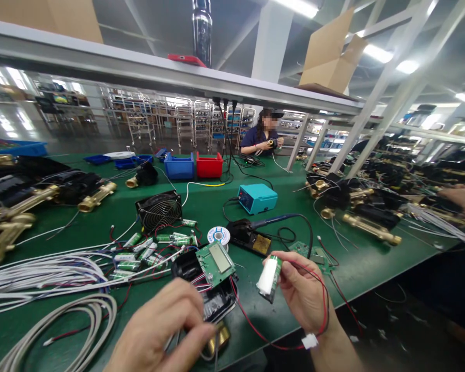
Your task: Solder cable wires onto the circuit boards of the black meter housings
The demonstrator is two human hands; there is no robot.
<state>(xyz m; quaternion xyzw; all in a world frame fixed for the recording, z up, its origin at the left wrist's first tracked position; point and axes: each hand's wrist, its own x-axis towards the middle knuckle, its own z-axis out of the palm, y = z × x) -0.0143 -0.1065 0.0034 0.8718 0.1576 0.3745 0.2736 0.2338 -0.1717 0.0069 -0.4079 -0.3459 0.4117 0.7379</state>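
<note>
My right hand [300, 292] is closed on a green and white cylindrical battery [269, 276], held upright above the green bench, with red and black leads [321, 305] looping round the wrist to a white plug [309, 341]. My left hand [163, 330] is closed at the near edge, fingers pinched on thin wires beside a black housing [211, 297] that sits on a brass fitting [220, 338]. A green circuit board with a grey display [216, 262] stands tilted over that housing.
Several more batteries [155, 247] lie by a black fan [158, 210]. White cable bundles [42, 279] fill the left. A solder spool [218, 235], iron stand [250, 237] and teal station [258, 198] sit mid-bench. Brass valve assemblies [356, 206] line both sides. A person [263, 139] works opposite.
</note>
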